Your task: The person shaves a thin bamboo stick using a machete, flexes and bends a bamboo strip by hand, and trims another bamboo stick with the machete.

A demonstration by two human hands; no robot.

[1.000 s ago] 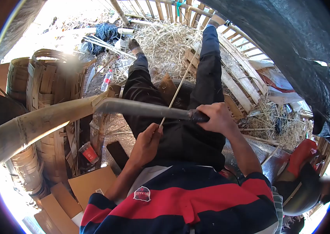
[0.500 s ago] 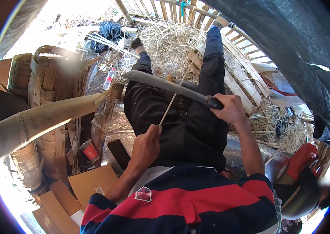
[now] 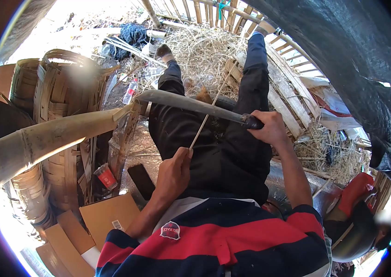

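My right hand [image 3: 269, 128] is wrapped round the dark handle of a machete [image 3: 191, 104]. Its long, slightly curved blade points left across my lap, above my thighs. Between thumb and fingers, my left hand [image 3: 175, 173] pinches the near end of a thin bamboo strip [image 3: 203, 121]. From there the strip slants up and away between my legs, and the blade crosses it about midway. Whether the blade's edge touches the strip, I cannot tell.
A thick bamboo pole [image 3: 52, 138] juts in from the left, near woven bamboo baskets [image 3: 68, 99]. A phone [image 3: 141, 181], a red-labelled plastic cup [image 3: 106, 176] and cardboard [image 3: 108, 214] lie at my left. Shavings [image 3: 202, 48] cover the ground ahead; a dark tarp [image 3: 339, 51] hangs at right.
The machete's tip has shifted slightly left and down, and its blade face shows at a somewhat different angle. My hands keep nearly the same places and grips.
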